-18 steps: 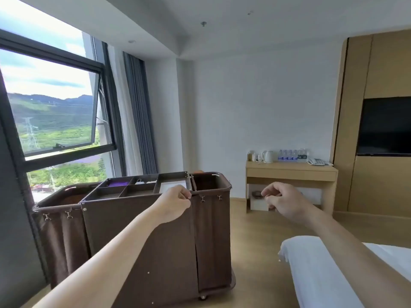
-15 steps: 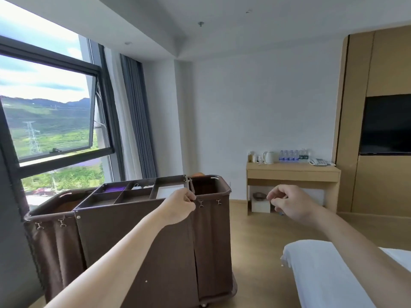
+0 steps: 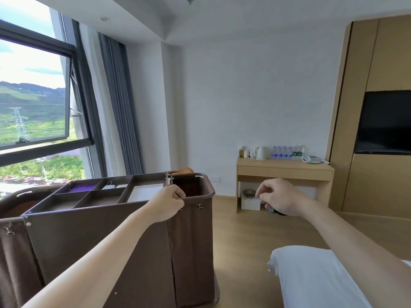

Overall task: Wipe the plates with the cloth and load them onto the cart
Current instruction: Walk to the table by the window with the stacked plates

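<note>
Our left hand [image 3: 168,202] grips the cart [image 3: 66,236] rim; our right hand [image 3: 278,196] hovers right of it, fingers curled, empty.

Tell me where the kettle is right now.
In the head view the kettle stands right of centre on the wooden desk against the far wall, with the row of water bottles just to its right.

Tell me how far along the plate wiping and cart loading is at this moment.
Done: nothing visible. No plate or cloth is in view, and the flat white item in the top tray of the cart can't be identified. In hand: the left hand grips the cart rim; the right hand is raised, fingers curled, apparently empty. Left: seemingly all the wiping and loading.
</note>
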A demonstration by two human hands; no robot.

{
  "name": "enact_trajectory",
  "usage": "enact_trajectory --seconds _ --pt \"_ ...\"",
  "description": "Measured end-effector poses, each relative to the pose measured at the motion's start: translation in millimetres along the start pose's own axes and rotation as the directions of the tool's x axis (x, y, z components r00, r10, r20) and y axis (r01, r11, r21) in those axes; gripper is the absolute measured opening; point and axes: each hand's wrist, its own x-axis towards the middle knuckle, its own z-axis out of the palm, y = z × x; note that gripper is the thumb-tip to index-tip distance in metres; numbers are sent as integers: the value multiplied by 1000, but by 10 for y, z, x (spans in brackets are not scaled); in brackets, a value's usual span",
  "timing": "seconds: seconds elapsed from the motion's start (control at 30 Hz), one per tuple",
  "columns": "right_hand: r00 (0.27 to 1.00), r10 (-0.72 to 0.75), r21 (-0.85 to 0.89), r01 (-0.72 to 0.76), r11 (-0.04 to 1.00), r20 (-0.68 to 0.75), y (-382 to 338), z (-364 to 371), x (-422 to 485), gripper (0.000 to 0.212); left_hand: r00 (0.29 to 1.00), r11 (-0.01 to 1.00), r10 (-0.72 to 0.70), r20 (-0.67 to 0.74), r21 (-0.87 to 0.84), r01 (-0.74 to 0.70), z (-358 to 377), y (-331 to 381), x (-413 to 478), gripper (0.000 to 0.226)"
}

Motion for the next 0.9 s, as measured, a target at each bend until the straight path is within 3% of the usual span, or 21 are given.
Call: enact_trajectory --seconds 0.33,0.63,0.9 --pt "988 154 -95 -155 983 -20 610 182 1128 20 994 999 33 106 -10 -32 417 -175 1543 20" --pt "962 225 -74 -239 968 -157 788 38 2257 22 984 995 96 152 5 -98 520 -263 3143 14" --pt "944 299 -43 -308 951 -140 1372 104 2960 22 946 989 144 290 -7 -149 1305 -346 4050 10"
